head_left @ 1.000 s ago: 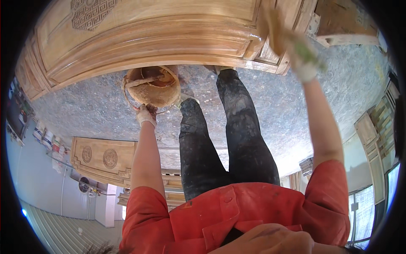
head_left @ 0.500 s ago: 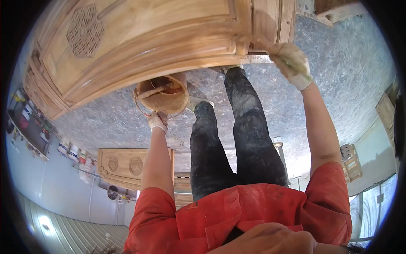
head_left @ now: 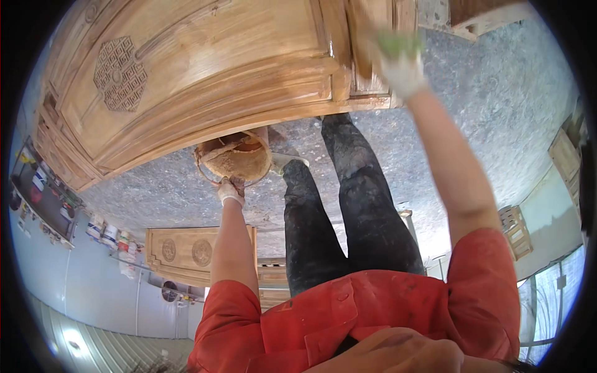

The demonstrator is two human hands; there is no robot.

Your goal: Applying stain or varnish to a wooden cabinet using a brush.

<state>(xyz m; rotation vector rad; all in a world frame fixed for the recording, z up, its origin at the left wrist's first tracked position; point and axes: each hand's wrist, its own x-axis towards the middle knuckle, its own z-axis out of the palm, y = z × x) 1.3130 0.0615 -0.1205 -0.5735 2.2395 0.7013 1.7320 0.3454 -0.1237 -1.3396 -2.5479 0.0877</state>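
- Carved wooden panel: its long lower edge bows across the view above both my hands, and the corner at its right end lies just beside my right hand.
- Most open room is to the right of that corner, where the mottled grey floor spreads well clear of my right forearm, up to a wooden piece at the top.
- To my left there is less room: a strip of floor runs between the panel's edge and a second carved panel, which lies beyond my left forearm.
- My dark-trousered legs stand between my two arms, the feet close to the panel's edge.
- My left hand is closed on the bucket handle, a thin loop.
- The bucket, crusted tan, sits just above that grip in view, its mouth tilted toward me and its far side close by the panel's edge.
- My right hand, gloved in white and green, is blurred but looks wrapped around a brown tool.
- That tool reaches left of my fingers, over the panel's right end; whether it touches the wood, I cannot tell.
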